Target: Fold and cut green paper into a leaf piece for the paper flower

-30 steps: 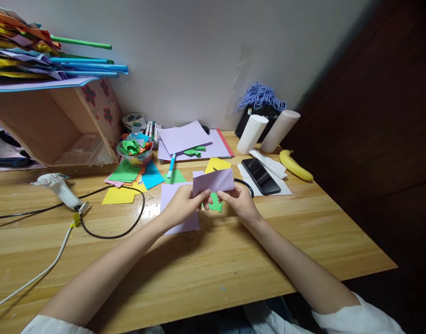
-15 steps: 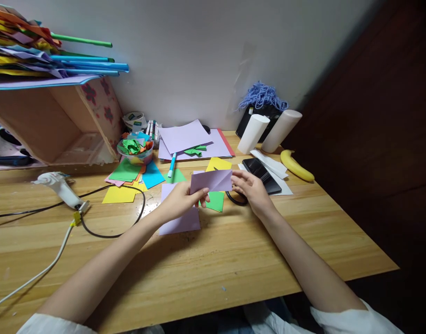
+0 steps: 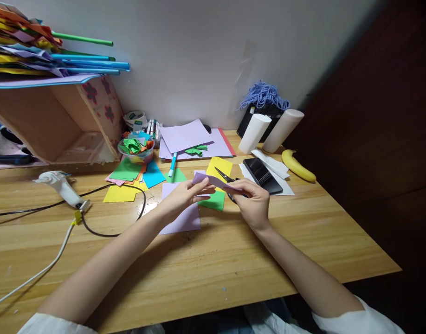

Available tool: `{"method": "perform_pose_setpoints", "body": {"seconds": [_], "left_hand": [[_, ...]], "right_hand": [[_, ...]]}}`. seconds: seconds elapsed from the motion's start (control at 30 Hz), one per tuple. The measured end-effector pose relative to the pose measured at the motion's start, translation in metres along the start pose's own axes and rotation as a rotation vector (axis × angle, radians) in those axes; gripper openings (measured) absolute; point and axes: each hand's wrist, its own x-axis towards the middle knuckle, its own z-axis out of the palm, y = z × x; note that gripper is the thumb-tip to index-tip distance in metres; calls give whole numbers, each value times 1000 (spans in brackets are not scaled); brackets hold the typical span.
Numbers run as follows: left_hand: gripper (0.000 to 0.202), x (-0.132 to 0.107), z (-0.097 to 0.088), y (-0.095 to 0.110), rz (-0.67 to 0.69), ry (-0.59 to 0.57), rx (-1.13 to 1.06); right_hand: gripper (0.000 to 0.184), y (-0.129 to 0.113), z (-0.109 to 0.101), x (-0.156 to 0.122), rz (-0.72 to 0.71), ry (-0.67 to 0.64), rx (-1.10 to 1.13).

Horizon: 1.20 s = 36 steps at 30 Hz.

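Note:
My left hand [image 3: 185, 197] pinches a folded lilac paper [image 3: 208, 180] just above the wooden desk [image 3: 234, 260]; the paper lies almost flat, edge-on to me. My right hand [image 3: 253, 202] is closed round the black handles of a pair of scissors [image 3: 222, 175], whose blades point up and left beside the paper's right end. Under the hands lie a larger lilac sheet [image 3: 183, 220], a green square [image 3: 213, 201] and a yellow sheet [image 3: 220, 166].
A black phone [image 3: 262, 175] on white paper, a banana [image 3: 298, 166] and two white rolls [image 3: 268, 132] lie at the right. A bowl of paper scraps [image 3: 135, 149], coloured sheets, a blue marker [image 3: 171, 164], a glue gun [image 3: 61, 185] with cables and a cardboard box [image 3: 56, 120] fill the left.
My right hand let go of the lilac paper, reached right to the scissors and closed on them. The left hand tipped the paper from upright to nearly flat.

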Motion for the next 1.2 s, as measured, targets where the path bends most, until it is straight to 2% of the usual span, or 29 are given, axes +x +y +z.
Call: {"method": "perform_pose_setpoints", "body": {"seconds": [0.1,0.23,0.37,0.53,0.77,0.87,1.0,1.2], "left_hand": [[36,-2,7,3,35,-8,-125],[31,-4,11,5,88,15,-168],[32,-2,10,2,113,32,-101],[42,-2,9,1,116,71,40],[30,-5,13,1,83,91,93],[30,-3,12,-1,39,134,19],[26,-1,0,-1,28,187,-13],[34,1,-14,4,57,431,194]], "right_hand": [[1,-2,2,-2,-39,44,-10],[3,0,4,-4,-100,46,1],[3,0,6,-5,-92,-13,-19],[4,0,7,-7,-109,-56,-61],[15,6,9,-11,-72,-87,-65],[23,7,10,-12,-31,-161,10],[26,6,11,-10,79,-264,130],[22,8,13,-6,290,-283,280]]}}
